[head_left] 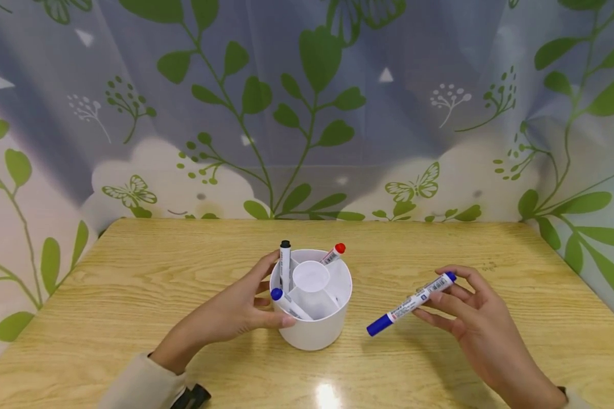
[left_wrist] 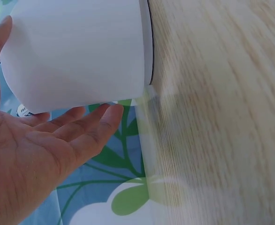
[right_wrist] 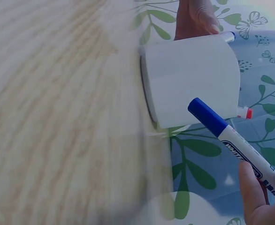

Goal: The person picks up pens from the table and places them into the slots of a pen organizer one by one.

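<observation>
A round white pen holder [head_left: 317,334] with compartments stands on the table, markers leaning inside it. My left hand [head_left: 237,309] holds its left side, thumb at the front rim and fingers round the far side; the left wrist view shows the palm beside the white wall [left_wrist: 76,56]. Inside are a black-capped marker [head_left: 285,264], a blue-ended marker [head_left: 290,305] and a red-ended marker [head_left: 334,254]. To the right, my right hand [head_left: 473,324] pinches a blue whiteboard marker [head_left: 414,304] above the table, its blue cap pointing down-left, apart from the holder.
The wooden table [head_left: 184,250] reaches back to a curtain [head_left: 419,147] printed with leaves and butterflies. A black object [head_left: 193,396] shows by the left sleeve [head_left: 143,386] at the bottom edge.
</observation>
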A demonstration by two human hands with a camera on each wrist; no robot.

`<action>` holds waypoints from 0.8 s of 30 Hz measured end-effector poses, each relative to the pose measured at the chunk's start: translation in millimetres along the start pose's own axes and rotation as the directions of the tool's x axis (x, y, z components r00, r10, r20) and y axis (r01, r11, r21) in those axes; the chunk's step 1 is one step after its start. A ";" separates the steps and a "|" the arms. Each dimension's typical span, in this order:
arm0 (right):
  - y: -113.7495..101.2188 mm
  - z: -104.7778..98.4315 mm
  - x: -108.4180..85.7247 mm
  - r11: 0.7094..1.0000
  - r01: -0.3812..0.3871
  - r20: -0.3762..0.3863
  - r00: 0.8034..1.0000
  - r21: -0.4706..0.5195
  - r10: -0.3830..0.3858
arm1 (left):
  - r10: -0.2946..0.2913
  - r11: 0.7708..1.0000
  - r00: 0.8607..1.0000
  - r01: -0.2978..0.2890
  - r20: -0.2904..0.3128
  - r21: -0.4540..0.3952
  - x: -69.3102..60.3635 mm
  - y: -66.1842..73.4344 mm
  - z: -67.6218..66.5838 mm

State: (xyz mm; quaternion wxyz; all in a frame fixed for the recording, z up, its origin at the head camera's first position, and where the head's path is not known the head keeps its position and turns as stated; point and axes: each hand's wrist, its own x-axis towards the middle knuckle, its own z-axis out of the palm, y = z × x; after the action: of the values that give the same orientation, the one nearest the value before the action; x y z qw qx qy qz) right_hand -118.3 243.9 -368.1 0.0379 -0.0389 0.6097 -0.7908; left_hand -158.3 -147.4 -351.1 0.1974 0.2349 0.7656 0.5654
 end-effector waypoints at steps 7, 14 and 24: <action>-8.4 8.6 4.3 0.991 0.099 0.019 0.995 0.085 -0.101 | 0.013 1.000 1.000 -0.013 -0.003 0.022 -1.2 -0.6 -2.2; -22.7 21.1 11.8 0.975 0.181 0.070 0.979 0.132 -0.191 | -0.011 0.999 1.000 0.011 -0.006 0.031 -3.6 1.0 -6.4; -33.8 45.5 16.4 0.955 0.258 0.046 0.963 0.143 -0.267 | -0.048 0.997 0.999 0.049 -0.026 0.055 -4.9 3.1 -10.4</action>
State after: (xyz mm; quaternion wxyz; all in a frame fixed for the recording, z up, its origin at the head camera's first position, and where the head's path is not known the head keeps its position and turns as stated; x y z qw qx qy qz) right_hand -130.1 206.9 -323.6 -0.0451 -0.1427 0.5425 -0.8266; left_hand -159.9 -157.6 -345.0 0.1950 0.2148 0.7889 0.5417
